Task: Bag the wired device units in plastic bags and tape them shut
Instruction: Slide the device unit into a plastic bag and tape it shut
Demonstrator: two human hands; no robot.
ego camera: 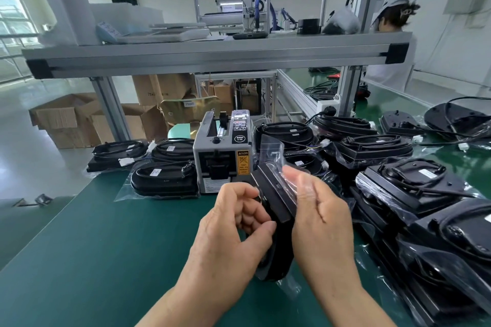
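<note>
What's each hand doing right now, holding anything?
Left hand: grips the unit.
Right hand: pinches the bag around the unit.

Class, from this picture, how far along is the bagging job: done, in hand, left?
Done: bagged units lie left of the tape dispenser. In hand: the left hand grips one unit, the right hand its open bag. Left: seemingly bare units at the far right.

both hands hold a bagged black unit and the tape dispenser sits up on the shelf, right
No: the head view shows the tape dispenser on the green mat, behind the bagged black unit that the left hand and right hand hold.
</note>
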